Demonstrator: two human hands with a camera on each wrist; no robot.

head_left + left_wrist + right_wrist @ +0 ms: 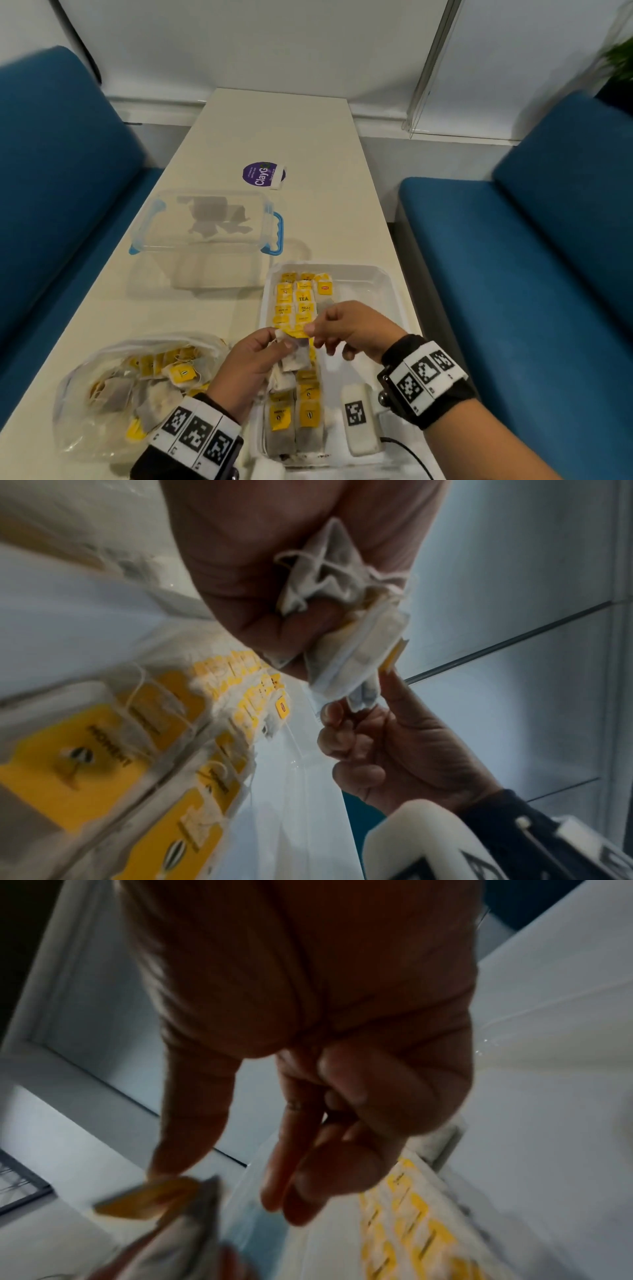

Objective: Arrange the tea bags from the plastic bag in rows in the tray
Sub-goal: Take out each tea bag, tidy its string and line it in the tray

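The white tray [376, 284] holds two rows of tea bags [294, 305] with yellow tags, and a third row starts at its far end. Above the tray's middle, my left hand [284, 346] grips a small bunch of tea bags [296, 358]; the same bunch [346, 653] shows in the left wrist view. My right hand [310, 330] pinches the yellow tag [150, 1196] of one bag in that bunch. The clear plastic bag [137, 387] lies left of the tray with several tea bags inside.
A clear lidded box with blue clips [209, 222] stands behind the bag. A purple round sticker [262, 174] is farther back. A white marker block [358, 421] with a cable lies in the tray's near right. Blue seats [513, 274] flank the narrow table.
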